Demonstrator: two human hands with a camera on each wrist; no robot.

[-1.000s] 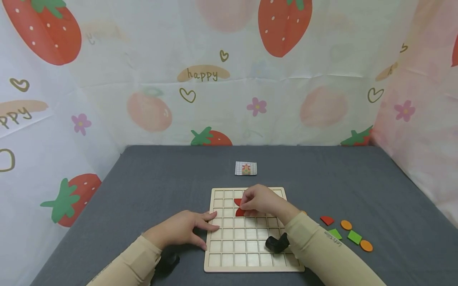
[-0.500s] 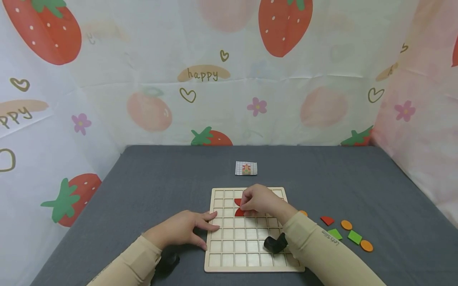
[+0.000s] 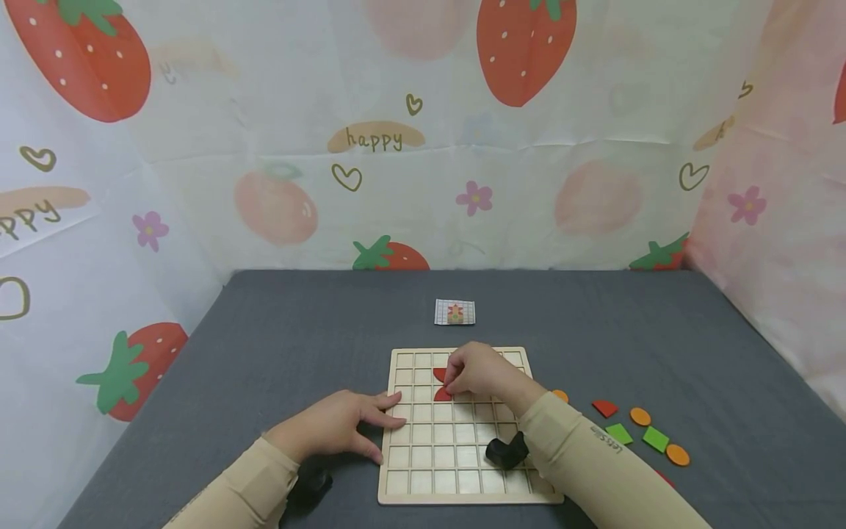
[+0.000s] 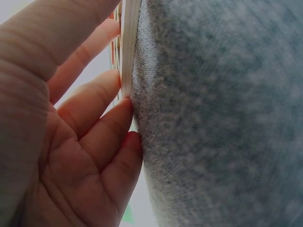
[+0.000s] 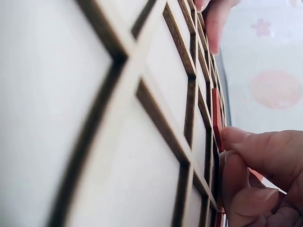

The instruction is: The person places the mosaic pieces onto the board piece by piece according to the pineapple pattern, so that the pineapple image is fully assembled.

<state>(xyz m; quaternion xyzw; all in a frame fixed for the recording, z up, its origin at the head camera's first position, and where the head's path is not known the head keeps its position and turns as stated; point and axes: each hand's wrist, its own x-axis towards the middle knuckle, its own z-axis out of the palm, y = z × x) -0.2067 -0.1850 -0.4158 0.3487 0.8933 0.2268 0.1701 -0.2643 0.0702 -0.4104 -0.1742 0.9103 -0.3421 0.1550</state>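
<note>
Piece (image 3: 440, 395), lower red, lies low mid-frame against the left of our curled right hand (image 3: 485, 373), grip unclear; our spread left hand (image 3: 340, 420) is farther.

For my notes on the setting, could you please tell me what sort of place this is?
Probably a small indoor tabletop booth: strawberry-print sheets hang behind and beside a gray-covered table, which bears a gridded board and loose colored pieces.
</note>
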